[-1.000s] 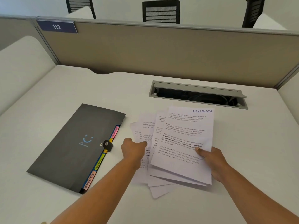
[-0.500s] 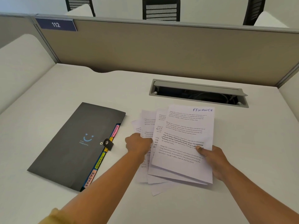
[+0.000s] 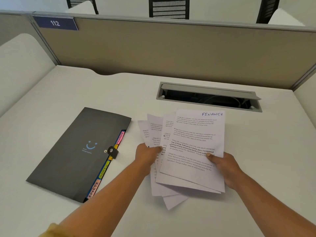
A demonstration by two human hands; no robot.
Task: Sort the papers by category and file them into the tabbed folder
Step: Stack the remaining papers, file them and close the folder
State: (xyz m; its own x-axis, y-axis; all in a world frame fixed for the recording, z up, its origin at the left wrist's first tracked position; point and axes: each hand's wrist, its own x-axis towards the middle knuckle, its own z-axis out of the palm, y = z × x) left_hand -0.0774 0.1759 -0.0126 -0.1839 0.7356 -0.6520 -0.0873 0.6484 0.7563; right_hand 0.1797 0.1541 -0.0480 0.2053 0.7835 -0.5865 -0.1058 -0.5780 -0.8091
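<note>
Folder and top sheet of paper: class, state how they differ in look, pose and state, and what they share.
The folder is dark grey with a blue smile; the top sheet is white with printed text. The folder lies untouched on the desk; the top sheet is pinched by the right hand. The folder is strapped shut; the top sheet heads a loose fan of papers. Both bear the word FINANCE.

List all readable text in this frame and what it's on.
"112": blue plate on the partition.
"FINANCE": handwritten, top sheet.
"FINANCE": pink folder tab.
"ADMIN": green folder tab.
"SPORTS": orange folder tab.
Print under the smiley logo on the folder: too small to read.
Top sheet's body print: mostly too small.
</note>
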